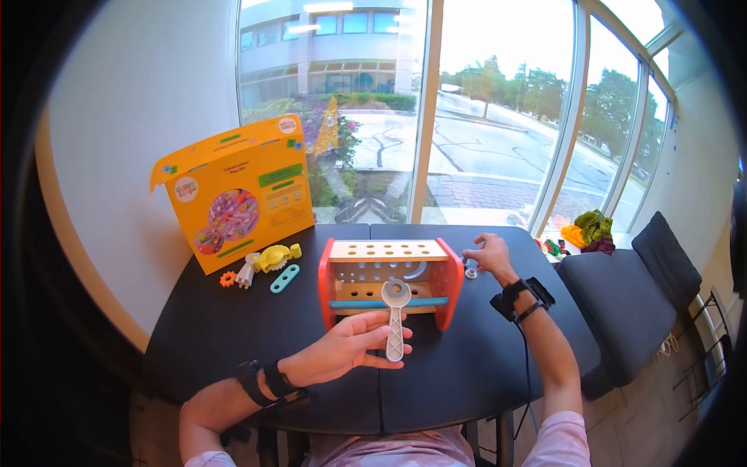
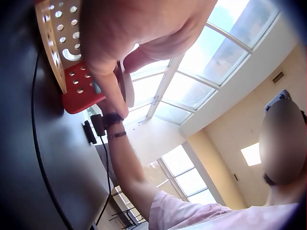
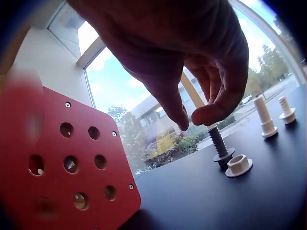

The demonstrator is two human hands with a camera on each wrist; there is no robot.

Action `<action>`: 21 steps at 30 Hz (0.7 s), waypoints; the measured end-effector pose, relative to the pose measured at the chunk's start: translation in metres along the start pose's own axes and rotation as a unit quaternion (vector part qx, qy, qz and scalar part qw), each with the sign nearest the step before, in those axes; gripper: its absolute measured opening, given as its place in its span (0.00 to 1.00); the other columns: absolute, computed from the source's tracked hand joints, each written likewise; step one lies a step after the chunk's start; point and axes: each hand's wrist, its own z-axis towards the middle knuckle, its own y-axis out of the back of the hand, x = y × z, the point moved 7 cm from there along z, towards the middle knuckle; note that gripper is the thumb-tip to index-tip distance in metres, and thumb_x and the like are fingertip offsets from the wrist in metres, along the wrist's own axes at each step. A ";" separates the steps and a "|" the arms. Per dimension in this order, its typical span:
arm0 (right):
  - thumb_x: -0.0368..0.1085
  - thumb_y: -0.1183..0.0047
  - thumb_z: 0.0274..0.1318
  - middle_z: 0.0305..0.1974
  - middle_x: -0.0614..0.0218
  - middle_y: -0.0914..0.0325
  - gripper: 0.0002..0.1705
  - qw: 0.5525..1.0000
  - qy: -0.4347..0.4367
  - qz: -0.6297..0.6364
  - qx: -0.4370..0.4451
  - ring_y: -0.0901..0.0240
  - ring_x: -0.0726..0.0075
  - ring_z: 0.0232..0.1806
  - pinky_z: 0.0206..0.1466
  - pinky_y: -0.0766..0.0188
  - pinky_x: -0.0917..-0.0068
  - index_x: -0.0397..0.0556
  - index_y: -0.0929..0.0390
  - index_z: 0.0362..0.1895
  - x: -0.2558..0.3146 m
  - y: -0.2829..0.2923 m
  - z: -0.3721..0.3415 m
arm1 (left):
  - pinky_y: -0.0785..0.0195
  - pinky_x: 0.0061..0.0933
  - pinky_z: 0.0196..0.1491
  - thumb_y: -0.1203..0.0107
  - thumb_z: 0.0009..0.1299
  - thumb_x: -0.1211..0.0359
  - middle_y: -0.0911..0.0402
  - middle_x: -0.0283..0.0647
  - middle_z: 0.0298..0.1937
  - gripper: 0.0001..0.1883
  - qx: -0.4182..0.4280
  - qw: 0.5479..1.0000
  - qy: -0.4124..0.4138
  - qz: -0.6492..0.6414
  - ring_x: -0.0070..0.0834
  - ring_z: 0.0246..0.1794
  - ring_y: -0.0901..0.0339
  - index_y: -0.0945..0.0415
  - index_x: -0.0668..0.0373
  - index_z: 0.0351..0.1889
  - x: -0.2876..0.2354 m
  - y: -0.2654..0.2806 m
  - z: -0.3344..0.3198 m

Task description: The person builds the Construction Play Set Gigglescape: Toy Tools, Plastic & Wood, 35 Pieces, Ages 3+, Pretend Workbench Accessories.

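I am in a room that looks like part of an office, with tall windows [image 1: 506, 101] that show paved ground [image 1: 498, 148] and a big building [image 1: 327, 54] outside, a plain black table [image 1: 447, 373], a padded dark chair [image 1: 618, 303] and a bright ceiling light [image 2: 251, 154].

The person wears a short-sleeved shirt [image 1: 389, 450] in mottled pale pink and white, paired black straps round the left wrist [image 1: 263, 383] and right wrist [image 1: 523, 300], the latter with boxy black modules [image 1: 541, 292] and a thin black cable [image 1: 529, 373], plus a grey-blue device [image 2: 278, 99] on the head.
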 end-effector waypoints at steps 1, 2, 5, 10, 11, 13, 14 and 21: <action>0.42 0.20 0.54 0.31 0.57 0.09 0.30 1.000 -0.012 -0.021 -0.001 0.12 0.66 0.22 0.30 0.14 0.70 0.32 0.13 0.53 -0.005 -0.006 0.002 | 0.18 0.50 0.72 0.53 0.92 0.64 0.23 0.44 0.72 0.25 -0.004 1.000 0.001 0.000 0.38 0.72 0.19 0.37 0.60 0.83 0.001 0.002 0.002; 0.42 0.20 0.53 0.31 0.57 0.09 0.30 1.000 -0.016 -0.025 0.005 0.12 0.66 0.22 0.30 0.14 0.71 0.32 0.13 0.52 -0.009 -0.011 0.006 | 0.18 0.50 0.72 0.53 0.92 0.64 0.22 0.44 0.72 0.24 -0.006 1.000 0.002 0.001 0.37 0.72 0.19 0.37 0.60 0.83 0.001 0.003 0.006; 0.42 0.19 0.53 0.31 0.57 0.09 0.28 0.999 -0.030 -0.028 0.032 0.12 0.66 0.22 0.32 0.14 0.72 0.32 0.12 0.50 -0.024 -0.024 0.019 | 0.18 0.50 0.71 0.52 0.92 0.64 0.22 0.44 0.73 0.24 -0.010 1.000 0.007 0.000 0.38 0.73 0.20 0.36 0.60 0.82 0.002 0.008 0.013; 0.40 0.24 0.59 0.33 0.60 0.08 0.21 0.999 0.030 0.008 0.027 0.13 0.67 0.22 0.31 0.15 0.72 0.35 0.10 0.47 -0.013 -0.024 0.028 | 0.16 0.45 0.69 0.51 0.92 0.63 0.22 0.43 0.74 0.24 -0.023 1.000 0.010 0.018 0.35 0.72 0.18 0.34 0.59 0.82 -0.008 0.007 0.022; 0.39 0.27 0.61 0.36 0.61 0.08 0.19 0.997 0.036 0.055 0.031 0.12 0.68 0.26 0.33 0.14 0.72 0.36 0.11 0.49 -0.006 -0.023 0.028 | 0.16 0.44 0.69 0.51 0.92 0.63 0.21 0.42 0.73 0.24 -0.022 1.000 0.005 0.017 0.35 0.71 0.18 0.34 0.60 0.81 -0.009 0.009 0.027; 0.37 0.33 0.67 0.42 0.62 0.08 0.17 0.988 0.045 0.146 0.039 0.10 0.70 0.35 0.37 0.12 0.70 0.38 0.12 0.53 0.012 -0.019 0.028 | 0.16 0.41 0.68 0.50 0.91 0.63 0.20 0.42 0.72 0.24 -0.027 1.000 -0.001 0.014 0.34 0.70 0.17 0.33 0.60 0.80 -0.013 0.010 0.035; 0.36 0.36 0.68 0.44 0.63 0.10 0.16 0.978 0.040 0.194 0.066 0.11 0.70 0.39 0.39 0.11 0.69 0.39 0.14 0.55 0.025 -0.017 0.026 | 0.16 0.40 0.68 0.50 0.91 0.63 0.19 0.41 0.72 0.23 -0.033 0.999 -0.003 0.014 0.34 0.70 0.17 0.33 0.61 0.80 -0.017 0.010 0.039; 0.30 0.42 0.71 0.51 0.60 0.19 0.17 0.931 0.092 0.328 0.130 0.15 0.66 0.49 0.50 0.10 0.68 0.38 0.22 0.61 0.128 0.006 0.007 | 0.15 0.37 0.68 0.51 0.91 0.65 0.16 0.43 0.69 0.20 -0.036 0.999 -0.014 -0.015 0.35 0.67 0.15 0.30 0.62 0.77 -0.021 0.021 0.064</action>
